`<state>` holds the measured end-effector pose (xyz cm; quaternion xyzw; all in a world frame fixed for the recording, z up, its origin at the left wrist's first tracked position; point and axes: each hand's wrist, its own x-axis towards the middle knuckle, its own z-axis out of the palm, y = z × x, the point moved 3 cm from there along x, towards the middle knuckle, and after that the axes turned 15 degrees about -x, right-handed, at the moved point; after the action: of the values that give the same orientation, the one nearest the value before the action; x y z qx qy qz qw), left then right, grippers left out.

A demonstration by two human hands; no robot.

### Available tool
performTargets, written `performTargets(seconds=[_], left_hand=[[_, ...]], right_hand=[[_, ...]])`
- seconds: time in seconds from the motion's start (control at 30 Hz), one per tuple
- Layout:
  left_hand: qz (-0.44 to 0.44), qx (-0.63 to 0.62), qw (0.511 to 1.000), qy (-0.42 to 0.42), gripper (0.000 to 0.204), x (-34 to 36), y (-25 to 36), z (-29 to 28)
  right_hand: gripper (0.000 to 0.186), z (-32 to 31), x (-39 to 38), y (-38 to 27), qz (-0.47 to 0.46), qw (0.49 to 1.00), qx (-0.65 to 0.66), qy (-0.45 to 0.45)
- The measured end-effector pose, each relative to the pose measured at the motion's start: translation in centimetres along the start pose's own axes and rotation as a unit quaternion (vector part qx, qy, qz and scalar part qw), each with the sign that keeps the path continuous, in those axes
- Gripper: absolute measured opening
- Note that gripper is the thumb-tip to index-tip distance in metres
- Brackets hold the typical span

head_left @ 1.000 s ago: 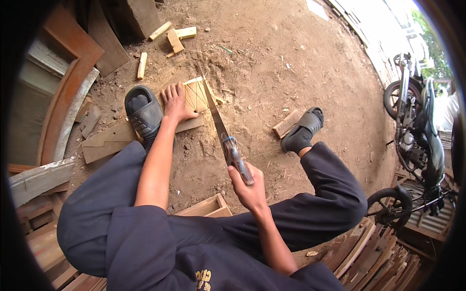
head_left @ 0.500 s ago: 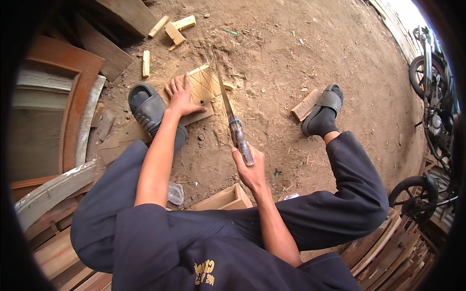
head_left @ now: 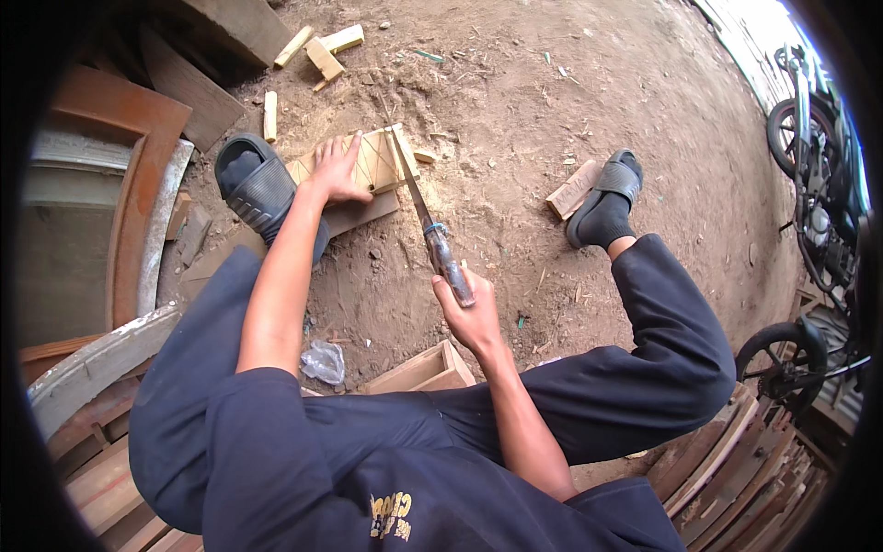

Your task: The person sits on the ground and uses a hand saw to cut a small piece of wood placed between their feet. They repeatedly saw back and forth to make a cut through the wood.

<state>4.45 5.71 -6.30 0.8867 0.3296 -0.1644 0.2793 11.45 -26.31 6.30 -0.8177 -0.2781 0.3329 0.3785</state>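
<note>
My left hand [head_left: 340, 173] lies with spread fingers on a pale wooden block [head_left: 375, 158] marked with crossing pencil lines. A brown board [head_left: 366, 213] lies under the block. My right hand [head_left: 475, 311] is wrapped round the worn handle of a handsaw [head_left: 418, 201]. Its blade points away from me and crosses the block's right end; whether the teeth touch the wood I cannot tell. The sandal on my left foot [head_left: 260, 190] is close against the block's left side. A small offcut [head_left: 425, 156] sits just beyond the right end.
Several wood offcuts [head_left: 324, 60] lie on the dirt at the far left. A framed panel [head_left: 124, 212] leans at left. Beside my right foot is a wood block [head_left: 573, 190]. An open wooden box [head_left: 425, 370] and clear plastic [head_left: 323, 362] lie near me. Motorcycles [head_left: 814, 184] stand at right.
The saw blade has moved from beside the block's right end to over it. My left foot has shifted left and outward. My left hand stays on the block.
</note>
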Motion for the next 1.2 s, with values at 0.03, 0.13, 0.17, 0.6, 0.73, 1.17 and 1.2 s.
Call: performTargets(seconds=[0.03,0.13,0.17,0.6,0.73,1.17,1.2], left_hand=[[0.0,-0.004,1.0,-0.003,0.137,0.1,-0.2,0.0],[0.006,-0.01,1.0,-0.009,0.139,0.5,-0.8,0.3],[0.008,-0.012,1.0,-0.012,0.139,0.6,-0.7,0.3],[-0.121,-0.367,0.875,-0.291,0.116,1.3,-0.4,-3.3],[-0.055,-0.278,0.945,-0.162,0.102,2.1,-1.1,-2.1],[0.126,-0.018,0.979,0.161,0.038,-0.1,1.6,1.1],[0.145,-0.012,0.976,0.162,0.037,0.3,1.0,1.4]], right_hand=[[0.028,0.1,0.0,-0.1,0.0,1.0,-0.003,-0.003],[0.028,0.7,-0.2,-0.1,0.015,1.0,0.015,-0.01],[0.028,0.8,-0.2,-0.1,0.013,1.0,0.015,-0.011],[0.027,0.9,0.7,-1.3,0.002,1.0,0.013,-0.004],[0.027,1.5,0.8,-0.7,0.003,1.0,0.006,-0.001],[0.028,1.1,1.0,-1.8,0.0,1.0,-0.019,-0.001],[0.028,1.1,1.0,-2.1,-0.008,1.0,-0.025,0.002]])
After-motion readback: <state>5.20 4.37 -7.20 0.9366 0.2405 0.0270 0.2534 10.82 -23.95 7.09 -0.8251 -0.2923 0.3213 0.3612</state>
